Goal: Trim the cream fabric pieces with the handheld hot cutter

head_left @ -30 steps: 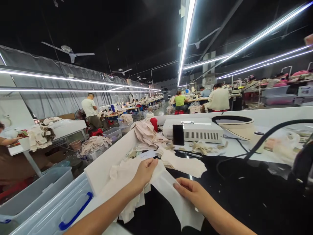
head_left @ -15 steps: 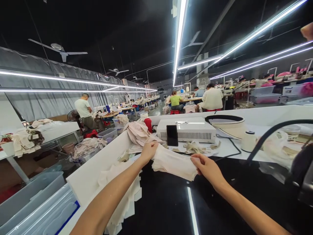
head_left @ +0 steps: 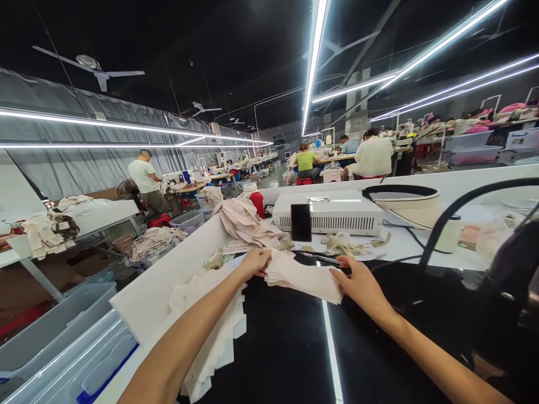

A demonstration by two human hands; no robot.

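Note:
A thin stack of cream cut fabric pieces [head_left: 301,275] stretches between my hands, low over the glossy black tabletop [head_left: 290,348]. My left hand [head_left: 255,264] is closed on its left end, fingers pinched at the corner. At the right end my right hand [head_left: 353,278] has its thumb on the fabric edge, the forefinger a little apart above it. That forefinger lies close to a dark pen [head_left: 318,257]; whether it touches the pen I cannot tell. Beneath my left forearm runs a fanned row of pale fabric pieces [head_left: 219,331].
Behind the fabric stand a phone [head_left: 301,222] and a white vented metal box [head_left: 337,210]. Crumpled beige fabric [head_left: 244,221] is heaped at the left. A black curved tube [head_left: 438,230] arches on the right. Plastic bins [head_left: 63,331] sit lower left; several people work farther off.
The fabric stack has come down closer to the black tabletop and lies flatter. My right forefinger has lifted away from the thumb. The pen now shows behind the fabric. The camera view has shifted slightly.

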